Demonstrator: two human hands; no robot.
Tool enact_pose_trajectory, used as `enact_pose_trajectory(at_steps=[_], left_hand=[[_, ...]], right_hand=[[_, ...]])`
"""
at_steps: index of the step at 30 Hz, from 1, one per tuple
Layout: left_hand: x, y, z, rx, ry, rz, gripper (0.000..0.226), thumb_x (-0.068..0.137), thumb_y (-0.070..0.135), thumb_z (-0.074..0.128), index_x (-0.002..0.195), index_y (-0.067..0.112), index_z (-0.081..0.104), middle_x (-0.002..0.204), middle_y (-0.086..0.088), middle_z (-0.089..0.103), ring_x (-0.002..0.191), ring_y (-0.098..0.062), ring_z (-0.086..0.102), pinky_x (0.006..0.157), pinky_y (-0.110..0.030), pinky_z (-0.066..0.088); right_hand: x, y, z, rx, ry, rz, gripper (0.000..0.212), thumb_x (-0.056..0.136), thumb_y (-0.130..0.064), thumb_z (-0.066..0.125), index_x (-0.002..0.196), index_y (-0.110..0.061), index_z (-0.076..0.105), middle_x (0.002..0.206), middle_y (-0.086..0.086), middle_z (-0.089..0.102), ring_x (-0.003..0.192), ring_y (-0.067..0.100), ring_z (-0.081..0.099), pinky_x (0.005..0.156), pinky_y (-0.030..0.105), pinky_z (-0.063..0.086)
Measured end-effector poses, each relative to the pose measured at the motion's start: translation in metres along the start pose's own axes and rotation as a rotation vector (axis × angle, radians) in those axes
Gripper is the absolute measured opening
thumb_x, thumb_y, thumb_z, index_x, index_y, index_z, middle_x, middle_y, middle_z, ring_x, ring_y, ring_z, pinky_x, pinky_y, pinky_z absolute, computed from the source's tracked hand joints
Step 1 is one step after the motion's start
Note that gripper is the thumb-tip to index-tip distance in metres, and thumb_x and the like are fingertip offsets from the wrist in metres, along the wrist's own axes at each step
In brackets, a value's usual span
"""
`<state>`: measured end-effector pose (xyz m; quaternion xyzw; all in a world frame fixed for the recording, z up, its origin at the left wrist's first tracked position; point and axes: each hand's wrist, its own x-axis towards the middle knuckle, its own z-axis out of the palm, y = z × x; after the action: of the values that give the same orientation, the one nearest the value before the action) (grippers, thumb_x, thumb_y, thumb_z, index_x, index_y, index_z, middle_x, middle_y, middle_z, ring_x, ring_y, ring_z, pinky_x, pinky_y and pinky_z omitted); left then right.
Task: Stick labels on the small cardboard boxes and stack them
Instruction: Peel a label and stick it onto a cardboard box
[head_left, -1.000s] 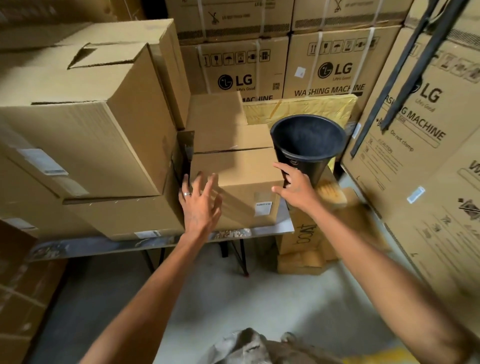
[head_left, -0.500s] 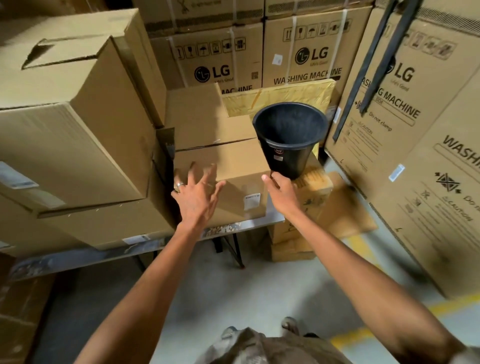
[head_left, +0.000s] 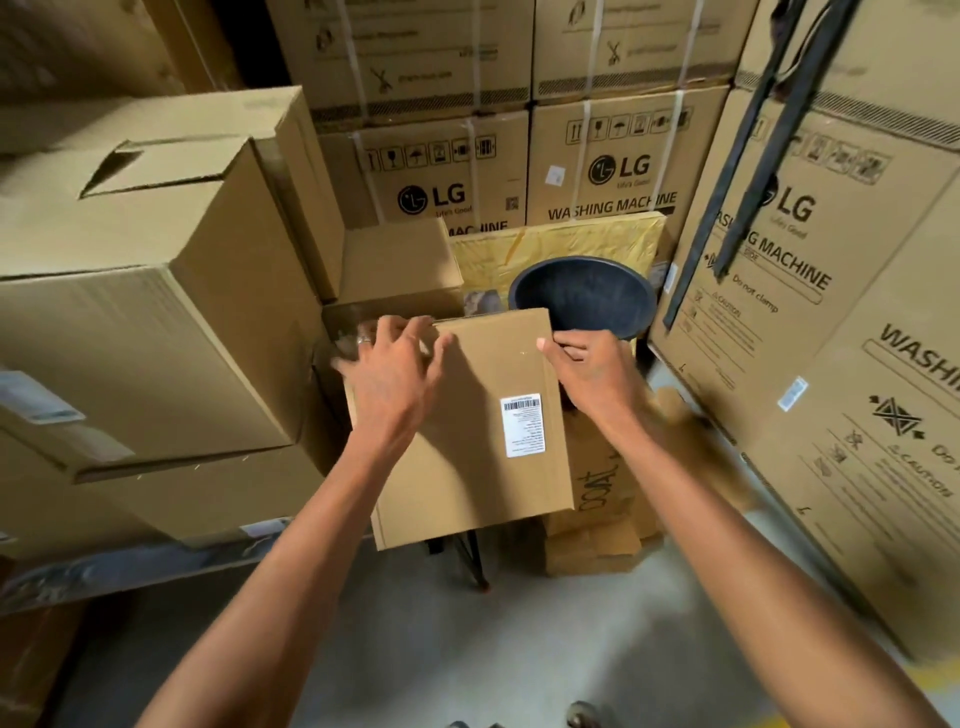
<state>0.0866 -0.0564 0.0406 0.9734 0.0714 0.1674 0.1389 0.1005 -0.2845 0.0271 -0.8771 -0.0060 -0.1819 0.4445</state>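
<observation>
The box (head_left: 467, 431) is now tipped toward the camera off the table (head_left: 130, 569), its labelled face turned up; half a second ago it sat flat there with the label (head_left: 523, 425) facing front. One label shows on it, white with a barcode. The left hand (head_left: 392, 379) has moved from the box's front to its upper left corner, fingers spread and curled over the edge, a ring on one finger. The right hand (head_left: 597, 376) has moved up to the right edge, thumb on the face, fingers wrapped behind. One black bucket (head_left: 582, 301) stands just behind the box. Two large boxes (head_left: 156, 291) are stacked on the left. Several LG cartons (head_left: 613, 166) line the back and right.
</observation>
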Motion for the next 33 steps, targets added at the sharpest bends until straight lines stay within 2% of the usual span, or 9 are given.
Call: enact_pose_trajectory(at_steps=[2,4,6,8,10,14,18,25,33], left_hand=[[0.010,0.002,0.010,-0.079,0.000,0.081,0.049,0.103,0.060,0.037,0.144,0.036,0.050,0.144,-0.003,0.049,0.144,-0.034,0.027,0.108,-0.068,0.033],[0.018,-0.003,0.021,-0.164,0.009,0.137,0.051,0.104,0.054,0.035,0.147,0.031,0.049,0.146,-0.007,0.049,0.147,-0.035,0.022,0.116,-0.062,0.029],[0.026,-0.006,0.031,-0.122,0.077,0.195,0.050,0.104,0.045,0.034,0.147,0.028,0.052,0.145,-0.009,0.053,0.148,-0.035,0.027,0.123,-0.059,0.015],[0.031,-0.007,0.039,-0.067,0.172,0.259,0.047,0.100,0.037,0.038,0.143,0.029,0.057,0.138,-0.006,0.060,0.140,-0.031,0.043,0.122,-0.062,0.004],[0.038,-0.008,0.045,-0.067,0.229,0.285,0.048,0.095,0.030,0.047,0.141,0.032,0.059,0.135,-0.003,0.063,0.134,-0.029,0.051,0.120,-0.060,0.007],[0.044,-0.010,0.050,-0.044,0.213,0.300,0.065,0.086,0.015,0.069,0.145,0.037,0.054,0.142,0.001,0.059,0.135,-0.028,0.050,0.121,-0.051,0.004],[0.052,-0.009,0.048,-0.094,0.228,0.300,0.056,0.089,0.018,0.060,0.142,0.038,0.057,0.132,0.003,0.063,0.126,-0.024,0.051,0.119,-0.051,0.013],[0.065,-0.006,0.053,-0.109,0.262,0.269,0.046,0.095,0.025,0.053,0.138,0.040,0.060,0.125,0.004,0.065,0.118,-0.023,0.052,0.116,-0.049,0.017],[0.061,0.000,0.051,-0.082,0.224,0.193,0.056,0.088,0.028,0.042,0.140,0.040,0.059,0.128,0.002,0.064,0.122,-0.026,0.052,0.118,-0.051,0.019]], right_hand=[[0.006,-0.004,0.005,-0.024,0.003,-0.002,0.027,0.095,-0.034,0.071,0.112,-0.015,0.079,0.104,-0.001,0.079,0.096,0.012,0.074,0.075,0.027,0.058],[0.007,0.000,0.016,-0.007,-0.007,0.022,0.027,0.095,-0.032,0.070,0.117,-0.018,0.076,0.107,-0.002,0.078,0.095,0.013,0.074,0.079,0.032,0.061],[0.006,0.004,0.025,0.002,-0.003,0.035,0.030,0.094,-0.028,0.070,0.124,-0.021,0.072,0.111,-0.002,0.077,0.097,0.015,0.073,0.084,0.037,0.061],[0.006,0.007,0.034,-0.055,0.037,-0.013,0.035,0.094,-0.023,0.069,0.129,-0.021,0.068,0.116,0.001,0.073,0.106,0.021,0.068,0.091,0.041,0.057],[0.007,0.005,0.042,-0.162,0.088,-0.069,0.047,0.091,-0.019,0.072,0.137,-0.018,0.062,0.124,0.004,0.063,0.117,0.026,0.055,0.101,0.046,0.047],[0.009,-0.005,0.055,-0.214,0.082,-0.269,0.056,0.088,-0.019,0.075,0.139,-0.008,0.057,0.126,0.008,0.053,0.114,0.024,0.044,0.102,0.040,0.040],[0.009,-0.003,0.068,-0.231,0.067,-0.316,0.051,0.092,-0.023,0.070,0.136,-0.001,0.057,0.131,0.013,0.053,0.114,0.029,0.047,0.103,0.038,0.039],[0.015,-0.001,0.073,-0.238,0.075,-0.343,0.045,0.093,-0.018,0.069,0.133,0.000,0.060,0.123,0.013,0.056,0.106,0.026,0.048,0.097,0.040,0.045],[0.009,-0.003,0.074,-0.142,0.059,-0.195,0.051,0.091,-0.022,0.074,0.136,-0.002,0.058,0.125,0.012,0.053,0.117,0.025,0.050,0.103,0.038,0.046]])
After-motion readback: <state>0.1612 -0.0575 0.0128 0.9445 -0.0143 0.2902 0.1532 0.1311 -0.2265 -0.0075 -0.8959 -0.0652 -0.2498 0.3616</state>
